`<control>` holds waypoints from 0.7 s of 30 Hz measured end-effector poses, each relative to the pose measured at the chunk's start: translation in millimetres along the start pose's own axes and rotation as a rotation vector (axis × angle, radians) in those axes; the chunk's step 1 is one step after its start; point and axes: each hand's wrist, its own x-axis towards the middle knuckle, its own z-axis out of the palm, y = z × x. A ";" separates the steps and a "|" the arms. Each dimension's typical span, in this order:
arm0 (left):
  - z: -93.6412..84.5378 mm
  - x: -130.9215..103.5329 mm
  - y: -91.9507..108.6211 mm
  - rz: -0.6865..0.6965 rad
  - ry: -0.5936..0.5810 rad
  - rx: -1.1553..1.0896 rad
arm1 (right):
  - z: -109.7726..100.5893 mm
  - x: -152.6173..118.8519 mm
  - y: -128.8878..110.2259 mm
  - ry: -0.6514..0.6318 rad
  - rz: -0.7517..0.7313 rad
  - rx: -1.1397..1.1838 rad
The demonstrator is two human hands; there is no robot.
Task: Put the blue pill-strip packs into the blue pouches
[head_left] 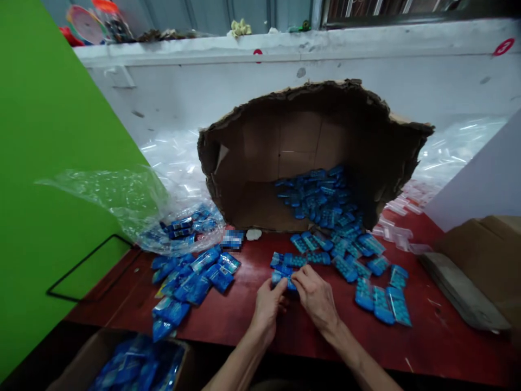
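Head view, hands. Your left hand (pixel 266 307) is pinching the near-left part of a small, flat, glossy blue packet (pixel 280 278), thumb on top. Your right hand (pixel 315 296) is bringing thumb and fingertips together at its right side; whether they are gripping the packet's film or a separate piece, you cannot tell.

Head view, position. The packet is sitting between your hands, just above the dark red surface (pixel 220 327), and short blue packs with clear fronts (pixel 299 260) are lying just beyond it.

Head view, surroundings. Left: a heap of shiny blue wrapped packets (pixel 199 288), with a crumpled clear plastic bag (pixel 134 198) spreading behind. Ahead: a brown cardboard box with a ragged edge (pixel 260 157), lying open towards you, a mound of blue beaded packs (pixel 325 198) spilling from its mouth. Right: loose, clear, pinkish plastic pieces (pixel 401 236). Below, left: an open carton (pixel 91 353) holding more blue packets.

Handling, judged. The packet is probably weighing very little; its wrapper is looking thin and slick, its body fairly stiff. Opposite edges, taken between thumb and fingertip, are offering the surest hold; hard squeezing is risking creased film or a packet slipping sideways.
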 end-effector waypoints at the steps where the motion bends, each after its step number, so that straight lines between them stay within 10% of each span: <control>1: 1.8 -0.3 1.9 0.012 -0.012 -0.013 | -2.2 -1.3 -1.7 0.017 -0.002 0.087; 8: 4.2 7.1 2.8 0.064 -0.105 0.019 | 4.0 9.6 11.8 -0.118 0.360 0.841; 21: 20.4 18.4 -5.5 0.026 -0.068 -0.094 | 28.5 3.3 6.4 0.003 0.458 0.806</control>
